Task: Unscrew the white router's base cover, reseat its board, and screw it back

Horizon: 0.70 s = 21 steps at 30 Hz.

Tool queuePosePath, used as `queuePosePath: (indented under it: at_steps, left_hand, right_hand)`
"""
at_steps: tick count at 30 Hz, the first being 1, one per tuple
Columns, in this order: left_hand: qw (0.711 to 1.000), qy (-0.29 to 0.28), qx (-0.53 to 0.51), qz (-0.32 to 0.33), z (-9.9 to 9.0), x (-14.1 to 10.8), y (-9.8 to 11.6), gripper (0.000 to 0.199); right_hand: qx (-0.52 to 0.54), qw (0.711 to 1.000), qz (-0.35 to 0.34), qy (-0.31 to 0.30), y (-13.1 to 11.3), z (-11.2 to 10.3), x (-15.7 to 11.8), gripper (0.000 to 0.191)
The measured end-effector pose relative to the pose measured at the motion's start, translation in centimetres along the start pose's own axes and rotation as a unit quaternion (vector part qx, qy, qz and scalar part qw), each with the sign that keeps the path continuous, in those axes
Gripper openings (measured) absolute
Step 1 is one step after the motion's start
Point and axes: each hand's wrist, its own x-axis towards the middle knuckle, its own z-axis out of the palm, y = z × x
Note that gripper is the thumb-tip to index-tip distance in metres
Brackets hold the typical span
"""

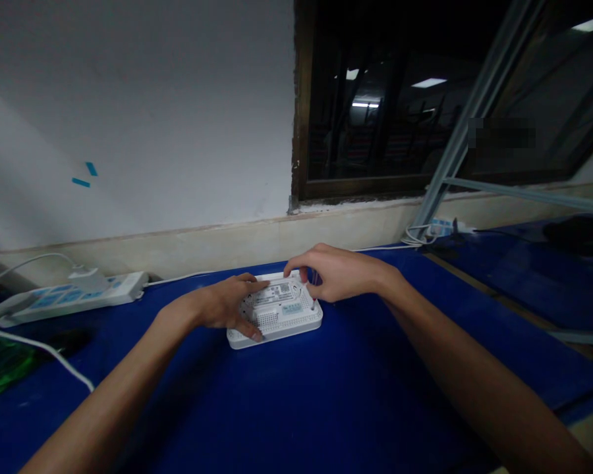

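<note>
A white plastic box like a router lies flat with its vented, labelled face up. My left hand grips its left end, the thumb along the near edge and the fingers reaching over the top. My right hand is above the right end, fingers pinched round a thin screwdriver. The screwdriver stands nearly upright, with its reddish lower end at the near right corner of the box. The fingers hide most of its handle.
Blue sheeting covers the table. A white power strip with a plugged-in adapter and looping cable stands at the left by the wall. Green material lies at the far left. A metal frame rises at the right before a dark window.
</note>
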Motion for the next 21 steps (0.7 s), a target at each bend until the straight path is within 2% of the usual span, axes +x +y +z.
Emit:
queuePosePath:
  at_steps: [3,6,8,11,15,21]
  left_hand:
    - [1.000,0.001,-0.002,-0.001,-0.12,-0.10,0.27,0.107]
    - [1.000,0.000,0.002,-0.005,-0.18,-0.10,0.45,0.108]
    - [1.000,-0.003,0.005,-0.011,-0.18,-0.05,0.44,0.110]
    - [1.000,-0.004,0.006,-0.007,-0.09,0.03,0.22,0.111]
    - [1.000,0.003,0.002,-0.004,0.06,0.08,-0.04,0.110]
    - [1.000,-0.001,0.008,0.009,0.06,0.22,0.02,0.109]
  right_hand:
    - [-0.010,1.000,0.012,0.014,-0.09,0.14,0.08,0.034]
    - [0.000,0.999,0.036,0.003,-0.05,0.25,0.25,0.025]
    - [0.011,1.000,0.026,-0.004,-0.02,0.22,0.25,0.024]
    - [0.007,1.000,-0.002,0.006,-0.01,0.15,0.11,0.039]
    - [-0.011,1.000,0.025,0.015,0.26,0.36,0.04,0.031]
    - [0.000,1.000,0.031,-0.003,0.90,0.66,0.15,0.040]
